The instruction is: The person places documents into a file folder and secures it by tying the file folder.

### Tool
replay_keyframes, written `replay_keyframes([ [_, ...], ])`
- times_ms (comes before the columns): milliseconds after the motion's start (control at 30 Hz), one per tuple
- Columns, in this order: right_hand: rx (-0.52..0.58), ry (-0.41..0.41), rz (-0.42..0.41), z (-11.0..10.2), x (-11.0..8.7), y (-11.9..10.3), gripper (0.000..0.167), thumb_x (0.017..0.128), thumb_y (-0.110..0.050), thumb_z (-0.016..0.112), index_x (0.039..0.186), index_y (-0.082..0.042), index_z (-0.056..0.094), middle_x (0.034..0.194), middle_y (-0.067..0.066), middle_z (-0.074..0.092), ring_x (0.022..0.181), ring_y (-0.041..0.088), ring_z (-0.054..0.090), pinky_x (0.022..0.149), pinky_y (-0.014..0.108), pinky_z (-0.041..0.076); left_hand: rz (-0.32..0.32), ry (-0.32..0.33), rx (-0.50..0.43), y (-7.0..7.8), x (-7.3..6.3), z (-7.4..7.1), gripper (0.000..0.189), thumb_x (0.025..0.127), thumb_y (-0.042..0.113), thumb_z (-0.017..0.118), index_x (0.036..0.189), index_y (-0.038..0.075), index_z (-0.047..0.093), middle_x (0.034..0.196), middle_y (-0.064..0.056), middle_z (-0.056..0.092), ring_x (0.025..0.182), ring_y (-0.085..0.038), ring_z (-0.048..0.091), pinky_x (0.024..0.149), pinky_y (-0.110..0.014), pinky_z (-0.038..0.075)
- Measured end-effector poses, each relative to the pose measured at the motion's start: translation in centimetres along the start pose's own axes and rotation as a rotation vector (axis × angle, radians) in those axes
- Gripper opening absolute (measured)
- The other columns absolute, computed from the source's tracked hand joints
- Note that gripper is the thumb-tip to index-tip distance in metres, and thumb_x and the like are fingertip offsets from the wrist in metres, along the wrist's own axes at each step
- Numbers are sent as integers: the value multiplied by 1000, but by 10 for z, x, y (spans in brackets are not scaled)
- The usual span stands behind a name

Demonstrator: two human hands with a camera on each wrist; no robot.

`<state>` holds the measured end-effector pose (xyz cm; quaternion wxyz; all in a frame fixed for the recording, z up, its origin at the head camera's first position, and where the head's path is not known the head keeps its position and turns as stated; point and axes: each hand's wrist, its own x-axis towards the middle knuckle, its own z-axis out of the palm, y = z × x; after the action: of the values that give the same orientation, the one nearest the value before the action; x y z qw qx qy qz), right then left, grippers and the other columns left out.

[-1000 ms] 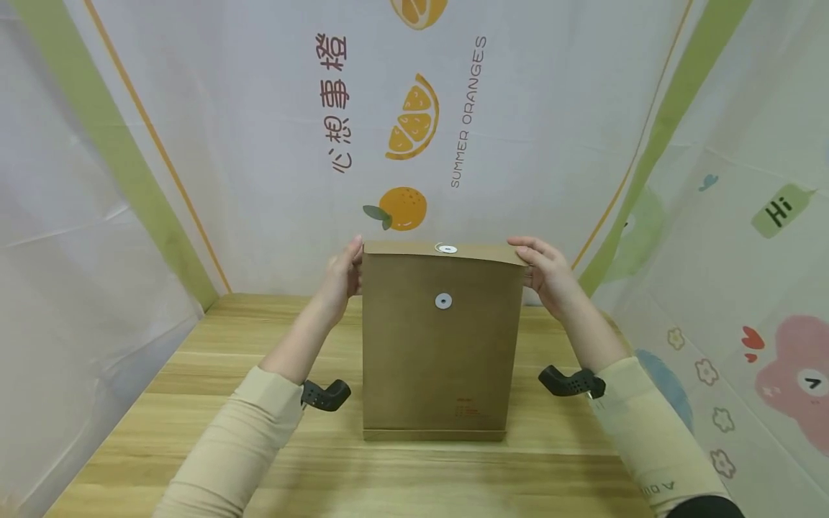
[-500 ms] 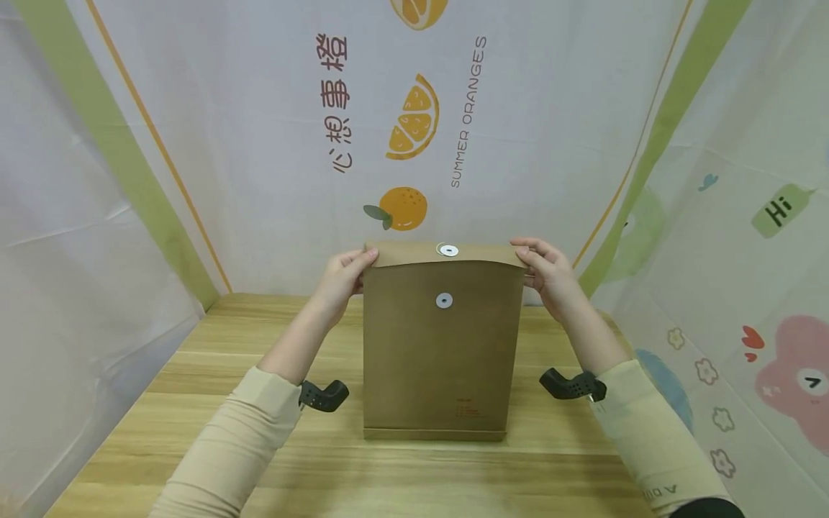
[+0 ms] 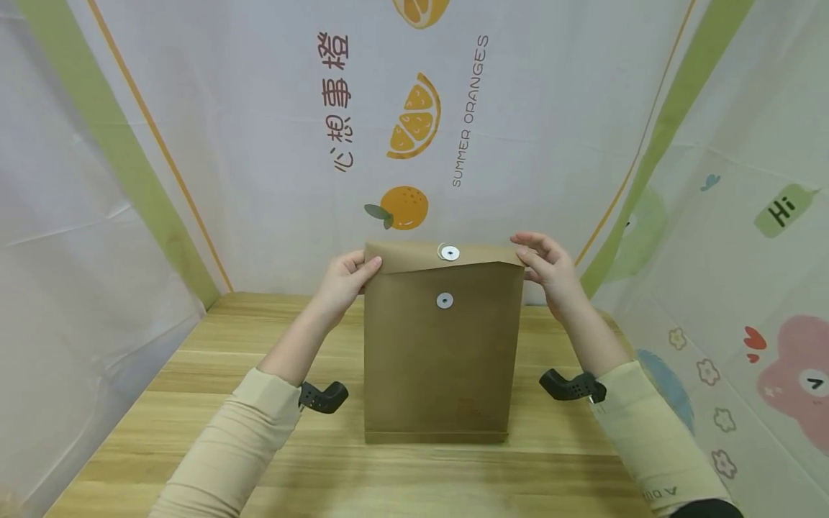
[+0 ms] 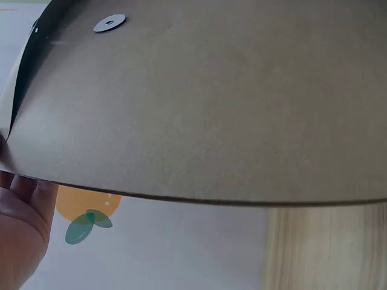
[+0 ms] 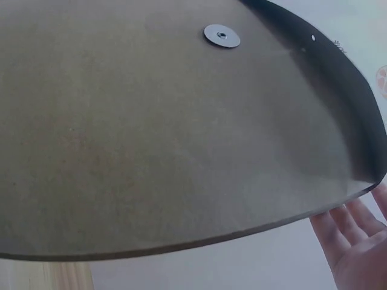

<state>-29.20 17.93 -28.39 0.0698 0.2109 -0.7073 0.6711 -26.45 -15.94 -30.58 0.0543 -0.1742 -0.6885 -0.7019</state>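
Observation:
A brown kraft-paper document envelope [image 3: 440, 367] stands upright on the wooden table, its front facing me. Its top flap [image 3: 411, 257] is folded forward and down, lower at the left, with the edge still lifted off the front. One white button disc [image 3: 450, 253] with a thread loop sits on the flap; another disc [image 3: 445, 301] is on the body below. My left hand [image 3: 341, 286] pinches the top left corner, thumb over the flap. At the top right corner my right hand [image 3: 550, 272] pinches the flap's end, its index finger raised. Both wrist views show fingers behind the envelope.
The wooden table [image 3: 259, 446] spreads around the envelope. Behind it hangs a white curtain [image 3: 531, 144] printed with oranges. A patterned cloth [image 3: 732, 252] hangs at the right. Each wrist carries a black bracket [image 3: 324, 397].
My left thumb has come over the flap's left end and moved down, folding that side lower. The right hand stays at its corner, its index finger lifting slightly.

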Motion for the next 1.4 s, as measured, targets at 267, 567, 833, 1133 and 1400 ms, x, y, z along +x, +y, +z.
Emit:
replay_keyframes([
  [267,-61,22,-49,2,-3,5,44,94,-10,61,133,3,45,135,12,48,103,12,59,77,22,52,-30,-50,10,-6,-2,-2,21,102,12,46,100,-6,57,79,1,67,70,-10,64,66,-24,53],
  [567,-151,70,-50,4,-4,11,44,92,-2,61,134,-1,47,139,11,44,103,14,58,79,20,51,-38,-55,-15,-9,-3,-2,20,101,13,47,96,-2,59,75,1,64,66,-9,60,63,-23,50],
  [833,-162,55,-59,9,-8,13,42,91,5,58,132,4,47,140,13,40,100,13,58,82,18,50,-63,32,-13,-8,-1,3,23,97,21,57,76,11,58,58,6,52,53,-7,45,55,-22,40],
  [1133,-184,41,-27,11,-10,15,48,89,9,59,134,-4,48,110,22,57,85,14,63,62,16,49,-62,50,33,-7,-2,7,19,94,11,61,102,-5,61,77,-1,70,68,-12,66,63,-24,52],
  [1400,-428,130,-194,22,-11,18,40,87,-5,69,125,-2,57,137,14,45,122,26,45,99,41,41,-45,69,34,-10,-1,7,15,95,10,60,99,-5,60,74,0,69,63,-11,64,59,-23,50],
])
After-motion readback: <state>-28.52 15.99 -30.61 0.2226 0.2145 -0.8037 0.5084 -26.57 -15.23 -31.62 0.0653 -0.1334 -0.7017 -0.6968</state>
